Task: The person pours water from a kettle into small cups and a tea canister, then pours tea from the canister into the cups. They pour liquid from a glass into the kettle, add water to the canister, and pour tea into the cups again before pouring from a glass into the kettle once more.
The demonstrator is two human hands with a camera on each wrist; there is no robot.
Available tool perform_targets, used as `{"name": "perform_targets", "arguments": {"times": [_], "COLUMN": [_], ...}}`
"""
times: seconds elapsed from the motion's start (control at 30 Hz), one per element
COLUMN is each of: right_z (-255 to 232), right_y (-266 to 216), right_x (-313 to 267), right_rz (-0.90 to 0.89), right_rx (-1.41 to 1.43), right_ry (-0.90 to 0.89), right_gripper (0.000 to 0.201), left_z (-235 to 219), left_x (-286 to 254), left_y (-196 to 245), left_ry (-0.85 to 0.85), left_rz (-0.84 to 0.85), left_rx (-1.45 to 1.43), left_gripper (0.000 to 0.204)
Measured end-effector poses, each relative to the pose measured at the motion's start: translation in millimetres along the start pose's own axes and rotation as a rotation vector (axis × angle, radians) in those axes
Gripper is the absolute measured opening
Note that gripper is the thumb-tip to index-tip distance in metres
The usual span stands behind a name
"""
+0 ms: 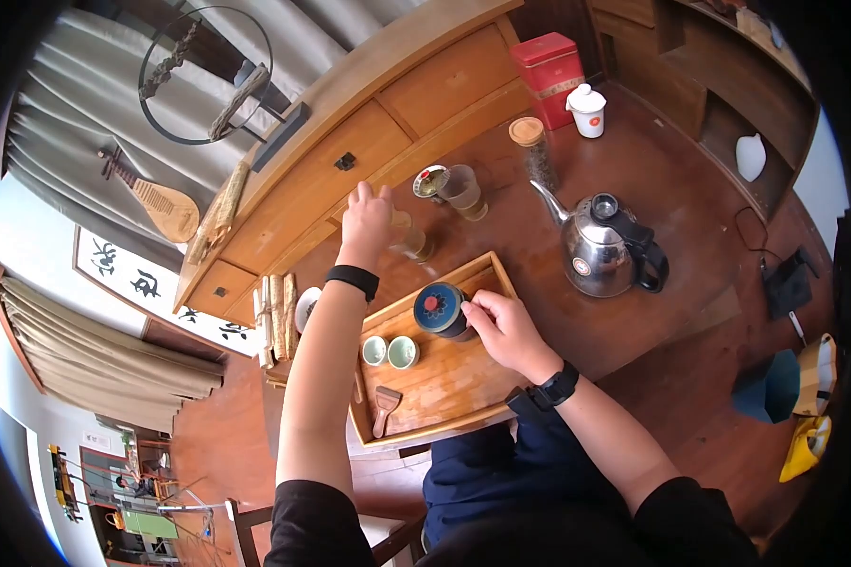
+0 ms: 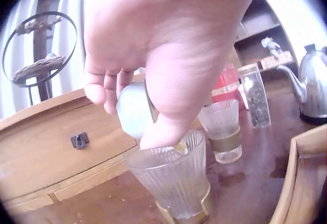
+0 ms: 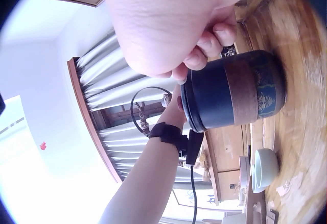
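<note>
In the head view my left hand (image 1: pixel 367 222) is raised over a ribbed glass (image 1: pixel 408 241) at the back of the table. Its thumb and fingers pinch a small pale cup (image 2: pixel 135 110) above that glass's rim; from the head camera the hand hides this cup. My right hand (image 1: pixel 507 333) grips a lidded dark blue mug (image 3: pixel 212 96) at its side, over the wooden tray (image 1: pixel 477 397). A brown band circles the mug, and its blue lid (image 1: pixel 435 304) has a red knob. Two pale green cups (image 1: pixel 403 352) and a small brown brush (image 1: pixel 385 408) lie on the tray.
Behind the tray stand a second ribbed glass (image 1: pixel 463 194), a small dish (image 1: pixel 429 181) and a cork-topped jar (image 1: pixel 528 132). A steel kettle (image 1: pixel 603 248) stands to the right. Farther back are a red tin (image 1: pixel 548 76) and a white lidded cup (image 1: pixel 587 111). A drawer unit (image 1: pixel 397 113) borders the table.
</note>
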State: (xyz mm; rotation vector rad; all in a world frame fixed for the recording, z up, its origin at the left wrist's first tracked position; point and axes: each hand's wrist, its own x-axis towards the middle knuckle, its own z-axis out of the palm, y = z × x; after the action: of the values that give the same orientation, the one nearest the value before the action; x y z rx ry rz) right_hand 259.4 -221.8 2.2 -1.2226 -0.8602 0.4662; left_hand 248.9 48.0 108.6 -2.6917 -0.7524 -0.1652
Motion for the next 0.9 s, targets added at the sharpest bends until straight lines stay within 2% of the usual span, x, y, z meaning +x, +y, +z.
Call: {"name": "perform_targets", "arguments": {"times": [0.07, 0.1, 0.17, 0.3, 0.37, 0.4, 0.47, 0.5, 0.53, 0.6, 0.63, 0.67, 0.73, 0.77, 0.8, 0.87, 0.9], "right_z": [-1, -1, -2, -2, -2, -2, -1, 0, 0, 1, 2, 2, 4, 5, 5, 6, 6], "right_y": [-3, -3, -3, -6, -7, -6, -6, -6, -6, -5, -5, -4, 1, 5, 7, 9, 11], "right_x": [0, 0, 0, 0, 0, 0, 0, 0, 0, 0, 1, 1, 0, 1, 2, 2, 2], "right_rz": [0.0, 0.0, 0.003, 0.017, 0.013, 0.016, 0.018, 0.021, 0.017, 0.004, -0.001, -0.002, -0.008, -0.025, -0.044, -0.063, -0.065], "right_rx": [-0.015, -0.036, -0.041, -0.057, -0.068, -0.076, -0.093, -0.102, -0.112, -0.104, -0.113, -0.128, -0.15, -0.145, -0.14, -0.157, -0.171], "right_ry": [-0.007, -0.01, -0.016, -0.021, -0.027, -0.026, -0.03, -0.025, -0.035, -0.01, -0.018, -0.006, -0.002, 0.011, 0.024, 0.014, 0.024], "right_gripper": [0.029, 0.029, 0.03, 0.031, 0.031, 0.032, 0.032, 0.032, 0.032, 0.032, 0.032, 0.033, 0.033, 0.033, 0.033, 0.033, 0.033], "left_z": [3, 0, -5, -17, -31, -39, -50, -50, -48, -56, -57, -58, -60, -63, -62, -55, -27], "left_x": [0, -2, -6, -12, -26, -32, -45, -50, -55, -67, -78, -88, -106, -118, -126, -138, -145], "left_y": [0, 0, 0, -8, -11, -13, -21, -28, -41, -57, -62, -63, -66, -62, -60, -58, -55], "left_ry": [0.154, 0.152, 0.211, 0.257, 0.301, 0.306, 0.2, 0.18, 0.188, 0.073, -0.061, -0.052, -0.358, -0.487, -0.476, -0.398, -0.341], "left_rz": [0.204, 0.2, 0.317, 0.274, 0.148, 0.138, -0.056, -0.097, -0.107, 0.002, -0.074, -0.08, -0.024, -0.154, -0.158, -0.017, -0.006], "left_rx": [0.152, 0.154, 0.173, 0.173, -0.192, -0.197, -0.422, -0.445, -0.453, -0.444, -0.572, -0.579, -0.554, -0.714, -0.722, -0.593, -0.468], "left_gripper": [0.035, 0.035, 0.029, 0.034, 0.044, 0.044, 0.054, 0.055, 0.055, 0.047, 0.047, 0.047, 0.049, 0.05, 0.05, 0.051, 0.053]}}
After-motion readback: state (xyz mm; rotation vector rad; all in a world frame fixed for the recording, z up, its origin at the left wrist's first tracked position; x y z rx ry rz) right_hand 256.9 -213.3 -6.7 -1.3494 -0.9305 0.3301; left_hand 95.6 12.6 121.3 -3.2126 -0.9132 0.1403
